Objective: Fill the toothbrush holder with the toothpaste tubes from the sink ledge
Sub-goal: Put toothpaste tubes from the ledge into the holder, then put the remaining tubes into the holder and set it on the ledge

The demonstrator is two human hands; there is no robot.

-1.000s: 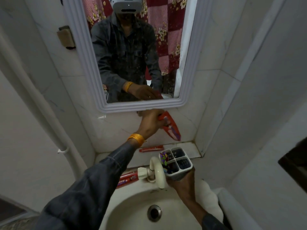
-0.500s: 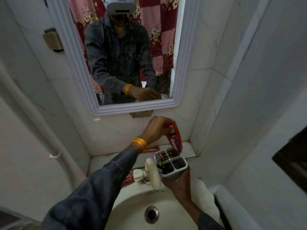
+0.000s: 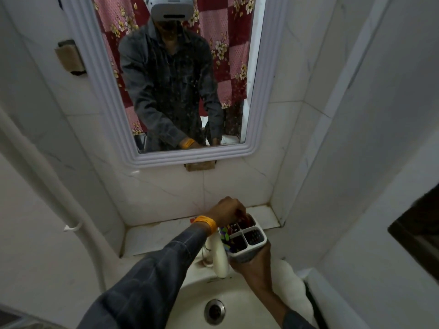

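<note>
A white toothbrush holder (image 3: 260,245) with four compartments is held from below by my right hand (image 3: 254,267), just above the basin's back edge. My left hand (image 3: 226,210), with an orange band at the wrist, is closed over the holder's far compartments. A red toothpaste tube (image 3: 247,218) shows only as a sliver under its fingers, sunk into a far compartment. Something multicoloured (image 3: 224,237) fills the left compartment. The sink ledge (image 3: 154,236) runs along the wall behind; my left arm hides its middle.
A white tap (image 3: 219,260) stands directly left of the holder, over the basin (image 3: 237,302) with its metal drain (image 3: 214,311). A white-framed mirror (image 3: 190,157) hangs above. A white pipe (image 3: 59,193) runs down the left wall. Tiled walls close in on the right.
My left hand came down from near the mirror's bottom edge, carrying the red tube, and lowered it into the holder. The tube now sits mostly inside. The camera view tilted down.
</note>
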